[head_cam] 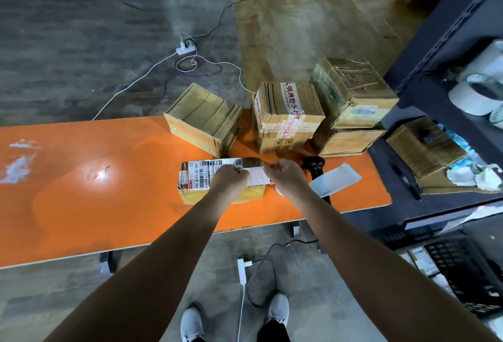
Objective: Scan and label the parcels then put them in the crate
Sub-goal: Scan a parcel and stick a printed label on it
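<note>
A black plastic crate [462, 273] sits low on the right. Over the orange table [109, 192], the left hand [227, 178] and right hand [285, 175] each pinch one end of a small white paper label [257, 177], right on top of the flat yellow parcel [190, 196]. A black scanner [313, 164] lies just past the right hand. Brown cardboard boxes [202, 118] stand behind.
</note>
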